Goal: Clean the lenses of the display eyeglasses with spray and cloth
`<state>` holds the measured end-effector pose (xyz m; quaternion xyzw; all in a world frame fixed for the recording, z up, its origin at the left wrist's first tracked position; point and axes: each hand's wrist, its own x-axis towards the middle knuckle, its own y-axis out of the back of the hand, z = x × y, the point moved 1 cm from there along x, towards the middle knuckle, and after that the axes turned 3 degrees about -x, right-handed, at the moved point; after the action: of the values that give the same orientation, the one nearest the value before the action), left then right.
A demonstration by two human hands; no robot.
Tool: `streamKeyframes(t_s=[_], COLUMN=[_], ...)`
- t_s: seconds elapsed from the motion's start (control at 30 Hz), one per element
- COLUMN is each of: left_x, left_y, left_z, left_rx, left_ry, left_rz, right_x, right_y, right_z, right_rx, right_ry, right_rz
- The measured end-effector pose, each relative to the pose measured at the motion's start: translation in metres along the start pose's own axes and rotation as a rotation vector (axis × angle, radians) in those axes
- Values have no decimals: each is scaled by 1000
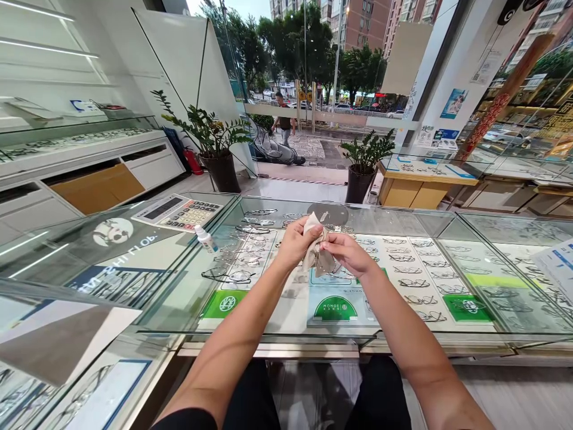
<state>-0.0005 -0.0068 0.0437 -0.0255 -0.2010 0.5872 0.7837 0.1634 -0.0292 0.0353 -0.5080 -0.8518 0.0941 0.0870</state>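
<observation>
A pale cloth (312,260) is held up above the glass-topped table (287,318), between the two hands and touching both. Its left side is gripped by the left hand (295,240), fingers closed; its right edge is pinched by the right hand (350,253). Whether anything is wrapped inside cannot be told. Eyeglasses (237,276) are displayed below in rows. A white bottle (206,240) and a calculator (179,211) are placed to the left.
</observation>
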Motion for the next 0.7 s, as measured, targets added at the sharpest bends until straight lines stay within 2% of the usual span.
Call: streamKeyframes(t_s=[0.17, 0.3, 0.4, 0.5, 0.6, 0.7], left_x=[5, 10, 9, 5, -1, -5], left_y=[3, 8, 10, 11, 9, 6], left_z=[-5, -4, 2, 9, 15, 17], left_rx=[4, -89, -138, 45, 347, 534], left_ry=[-12, -59, -88, -192, -425, -554], left_rz=[95, 204, 205, 206, 225, 128], right_x=[0, 0, -1, -4, -7, -9], right_y=[-1, 7, 13, 20, 28, 36], right_z=[-2, -8, -15, -21, -25, -28], right_rx=[-2, 11, 60, 88, 72, -8], right_ry=[60, 185, 266, 293, 270, 233], right_rz=[24, 92, 126, 129, 88, 11])
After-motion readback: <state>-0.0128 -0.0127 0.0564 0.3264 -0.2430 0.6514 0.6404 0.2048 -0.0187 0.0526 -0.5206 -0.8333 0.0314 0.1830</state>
